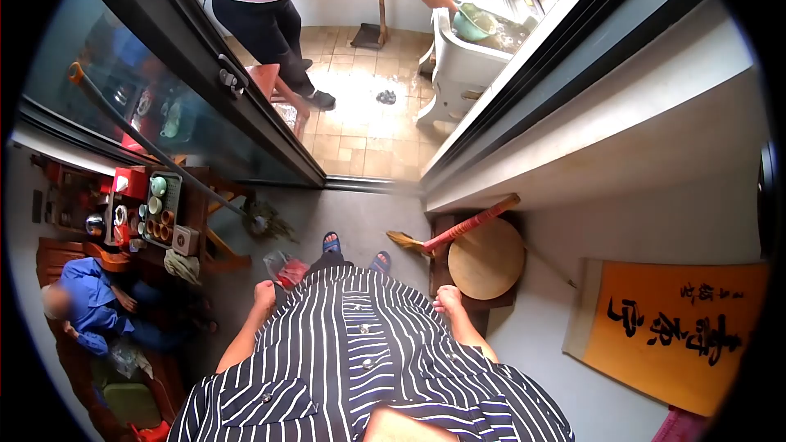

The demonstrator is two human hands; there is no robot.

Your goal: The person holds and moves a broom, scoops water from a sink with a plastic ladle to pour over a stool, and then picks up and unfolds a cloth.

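Observation:
My left hand hangs beside my striped shirt, fingers curled into a fist; nothing shows in it. Just beyond it lies a clear and red plastic bag, apparently on the floor; I cannot tell whether the two touch. On the other side, my right hand is also curled closed, with nothing visible in it. Nearest to that hand is a round wooden board on a low dark stand. A brush with a red handle rests across the board's far edge.
Ahead, a sliding-door track crosses the floor. Beyond it, another person reaches to a green basin in a white sink. At left sit a person in blue and a tea tray. A long-handled broom leans there.

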